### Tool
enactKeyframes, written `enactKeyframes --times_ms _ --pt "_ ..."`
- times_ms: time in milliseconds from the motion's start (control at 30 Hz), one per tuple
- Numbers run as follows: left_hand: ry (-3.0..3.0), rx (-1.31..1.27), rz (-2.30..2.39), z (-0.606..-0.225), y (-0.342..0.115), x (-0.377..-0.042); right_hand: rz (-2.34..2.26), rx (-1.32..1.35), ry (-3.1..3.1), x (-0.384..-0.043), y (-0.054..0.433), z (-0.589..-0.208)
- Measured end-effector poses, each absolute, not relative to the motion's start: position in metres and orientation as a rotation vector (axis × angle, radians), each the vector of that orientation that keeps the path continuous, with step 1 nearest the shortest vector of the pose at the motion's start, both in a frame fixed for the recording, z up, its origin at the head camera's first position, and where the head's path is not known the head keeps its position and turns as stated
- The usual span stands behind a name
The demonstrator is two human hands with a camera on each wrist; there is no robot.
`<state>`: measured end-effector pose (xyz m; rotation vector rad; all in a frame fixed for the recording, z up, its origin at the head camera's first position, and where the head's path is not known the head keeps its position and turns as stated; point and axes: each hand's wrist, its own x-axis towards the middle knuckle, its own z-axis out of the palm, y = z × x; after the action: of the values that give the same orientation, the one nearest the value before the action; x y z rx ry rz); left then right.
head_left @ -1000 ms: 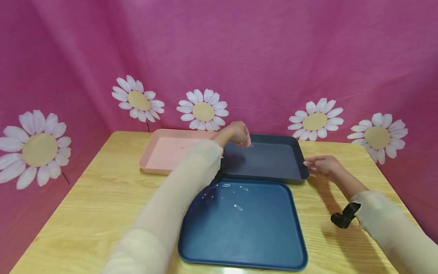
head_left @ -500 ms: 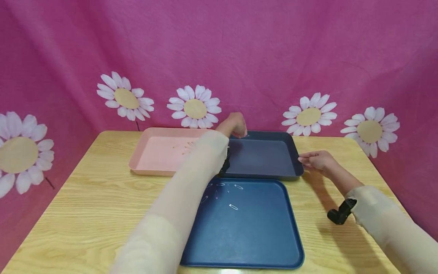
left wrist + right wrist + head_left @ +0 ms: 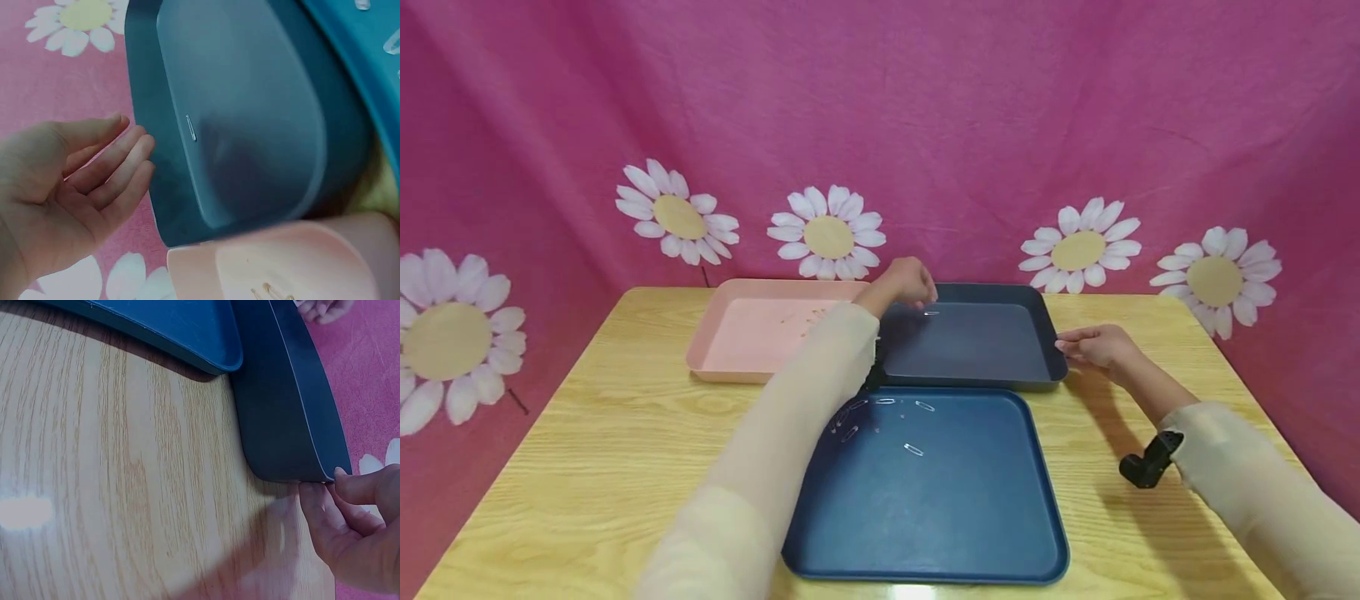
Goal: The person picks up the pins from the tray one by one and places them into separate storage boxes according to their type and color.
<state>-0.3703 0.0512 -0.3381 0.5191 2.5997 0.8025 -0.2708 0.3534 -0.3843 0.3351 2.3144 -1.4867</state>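
Note:
My left hand (image 3: pixel 912 282) hovers over the back left of a dark grey tray (image 3: pixel 973 343). In the left wrist view that hand (image 3: pixel 81 181) has loosely bent fingers and nothing in its grasp. One silver safety pin (image 3: pixel 191 128) lies on the tray floor by the back wall, apart from the fingertips. At the tray's right end, my right hand (image 3: pixel 1099 346) pinches the rim; the right wrist view shows the thumb (image 3: pixel 353 485) on the rim and fingers against the outer wall. Several silver safety pins (image 3: pixel 913 449) lie in the blue tray (image 3: pixel 940 525) in front.
A pink tray (image 3: pixel 730 337) adjoins the dark one on the left, holding several gold-coloured safety pins (image 3: pixel 269 289). My left sleeve (image 3: pixel 782 450) hides part of the pink and blue trays. A pink flowered cloth (image 3: pixel 962 150) hangs behind the wooden table (image 3: pixel 587 450).
The head view has shifted a little. My left hand rose slightly and then came down leftward, and a gap now shows between its fingers and the pin. The right hand keeps the tray rim.

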Motion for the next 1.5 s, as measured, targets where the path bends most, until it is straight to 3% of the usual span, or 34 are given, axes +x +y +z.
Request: enactKeyframes --times_ms 400,867,1500 --pt "2.505 0.856 0.808 -0.337 0.017 -0.325 -1.456 0.326 2.332 -0.270 0.353 -0.385" --pt "2.299 1.127 0.664 -0.376 -0.002 -0.243 -1.381 0.354 2.358 -0.267 0.359 -0.390" --pt "2.394 1.131 0.457 -0.391 0.002 -0.226 -1.439 0.329 2.361 -0.271 0.349 -0.387"
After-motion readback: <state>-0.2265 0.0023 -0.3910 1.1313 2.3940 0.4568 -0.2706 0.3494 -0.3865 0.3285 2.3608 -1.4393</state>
